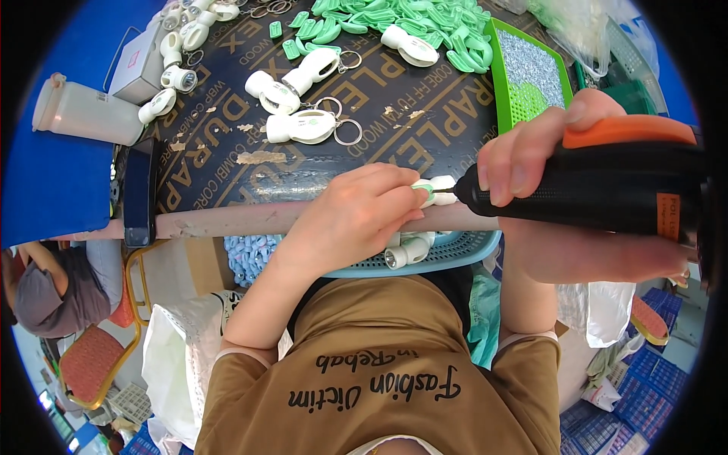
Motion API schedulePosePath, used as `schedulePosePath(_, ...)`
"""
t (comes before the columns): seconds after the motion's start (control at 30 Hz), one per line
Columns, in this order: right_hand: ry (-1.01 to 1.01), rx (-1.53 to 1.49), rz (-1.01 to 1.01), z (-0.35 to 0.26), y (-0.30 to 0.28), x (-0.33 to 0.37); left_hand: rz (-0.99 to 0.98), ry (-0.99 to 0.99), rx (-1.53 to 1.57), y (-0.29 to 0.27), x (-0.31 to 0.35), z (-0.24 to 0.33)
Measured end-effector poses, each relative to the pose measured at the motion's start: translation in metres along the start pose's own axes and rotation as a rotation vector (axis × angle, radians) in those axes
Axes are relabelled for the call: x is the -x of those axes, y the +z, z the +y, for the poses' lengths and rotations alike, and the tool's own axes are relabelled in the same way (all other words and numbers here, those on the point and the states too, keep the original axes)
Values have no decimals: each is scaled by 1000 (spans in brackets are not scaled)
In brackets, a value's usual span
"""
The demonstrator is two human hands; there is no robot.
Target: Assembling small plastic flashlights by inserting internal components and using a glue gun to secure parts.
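My left hand [360, 208] is closed at the near edge of the table, pinching a small white keychain flashlight [443, 197] with a pale green piece [423, 189] on it. My right hand [523, 155] wraps round a black and orange electric screwdriver [599, 186]. Its thin bit points left and meets the white flashlight, though the exact contact spot is too small to make out. Below my left hand, another white flashlight [406, 252] lies in a blue basket [447, 262] under the table edge. Farther back on the dark table lie several white flashlights [302, 127] with key rings.
Green plastic pieces [364, 15] are heaped at the back. A bright green tray [500, 83] of small silvery screws stands at the back right. On the left are a phone [139, 193], a translucent bottle [91, 110] and a white box [139, 64]. Another person [57, 288] sits at far left.
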State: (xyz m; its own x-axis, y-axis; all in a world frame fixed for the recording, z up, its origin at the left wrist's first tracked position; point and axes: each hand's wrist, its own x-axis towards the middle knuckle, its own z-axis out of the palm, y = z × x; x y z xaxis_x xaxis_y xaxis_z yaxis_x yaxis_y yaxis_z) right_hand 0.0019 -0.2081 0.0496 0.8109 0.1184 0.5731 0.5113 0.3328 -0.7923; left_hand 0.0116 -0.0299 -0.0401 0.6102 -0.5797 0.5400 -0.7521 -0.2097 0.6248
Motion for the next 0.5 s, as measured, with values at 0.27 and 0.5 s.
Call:
schedulePosePath(0.27,-43,12,-75,4,-2,-3,1,15,-8,1,0,-1)
schedulePosePath(0.5,6,-104,-108,6,-11,1,15,24,-23,1,0,0)
